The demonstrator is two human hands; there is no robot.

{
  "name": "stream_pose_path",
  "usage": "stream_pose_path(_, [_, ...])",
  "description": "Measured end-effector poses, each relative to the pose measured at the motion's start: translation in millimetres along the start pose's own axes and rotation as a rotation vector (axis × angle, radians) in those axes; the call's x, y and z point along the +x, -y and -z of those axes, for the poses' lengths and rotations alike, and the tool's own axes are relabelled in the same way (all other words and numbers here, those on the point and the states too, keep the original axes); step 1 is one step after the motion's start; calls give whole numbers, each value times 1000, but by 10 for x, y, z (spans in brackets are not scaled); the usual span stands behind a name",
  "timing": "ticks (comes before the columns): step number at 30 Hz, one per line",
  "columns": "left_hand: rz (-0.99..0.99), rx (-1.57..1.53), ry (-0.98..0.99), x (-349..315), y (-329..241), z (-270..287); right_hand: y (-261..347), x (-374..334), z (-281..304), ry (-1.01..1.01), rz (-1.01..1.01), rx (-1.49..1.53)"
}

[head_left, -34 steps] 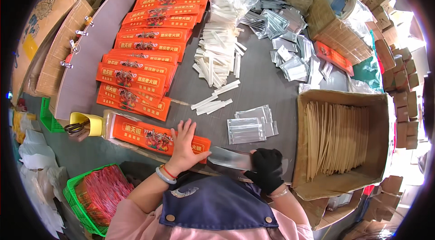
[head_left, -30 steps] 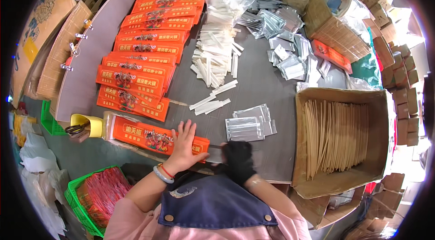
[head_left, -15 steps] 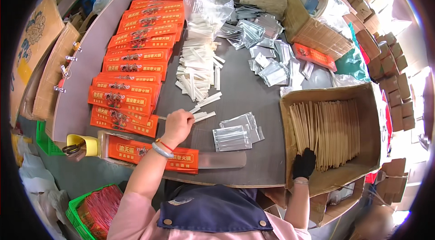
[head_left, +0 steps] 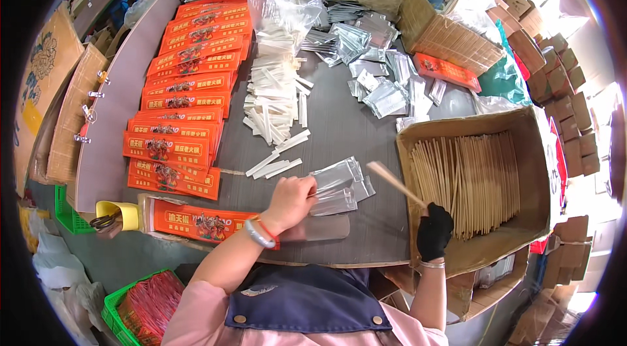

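Note:
My left hand [head_left: 292, 202], with a bracelet at the wrist, rests on a small stack of clear silvery sachets [head_left: 339, 186] in the middle of the grey table [head_left: 339, 130], fingers pinching one. My right hand [head_left: 434, 231], in a black glove, grips a pair of wooden chopsticks [head_left: 396, 184] lifted at a slant over the edge of a cardboard box [head_left: 539, 169] full of chopsticks [head_left: 473, 179]. A red and orange printed sleeve [head_left: 199, 225] lies at the table's near edge, just left of my left wrist.
Rows of red sleeves [head_left: 186, 84] cover the table's left side. White paper strips [head_left: 277, 94] and a clear bag [head_left: 284, 9] lie in the centre, foil sachets [head_left: 375, 58] beyond. A yellow tape dispenser [head_left: 117, 216], green crates [head_left: 140, 310] and stacked small cartons [head_left: 562, 65] stand around.
My right hand went from the table's near edge into the chopstick box and now lifts a pair out. My left hand moved from the red sleeve to the sachet stack.

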State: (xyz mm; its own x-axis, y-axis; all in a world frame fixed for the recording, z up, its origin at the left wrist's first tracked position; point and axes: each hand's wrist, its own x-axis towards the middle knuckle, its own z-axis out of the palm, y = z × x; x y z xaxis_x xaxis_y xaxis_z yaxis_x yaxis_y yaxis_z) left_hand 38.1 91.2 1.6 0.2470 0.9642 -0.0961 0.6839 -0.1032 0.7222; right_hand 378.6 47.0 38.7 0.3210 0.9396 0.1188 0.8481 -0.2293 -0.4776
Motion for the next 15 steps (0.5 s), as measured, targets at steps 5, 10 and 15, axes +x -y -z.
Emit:
stream_pose_path(5, [-95,251,225,-458,-11,2,276,-197,-174,354,373,59])
stream_pose_path(10, [-77,140,-187,-886,188,166,211,-338,-330,577,602,-37])
stream_pose_path(15, [-141,208,-105,-954,112,-15,603,-537,-1066,523,868,293])
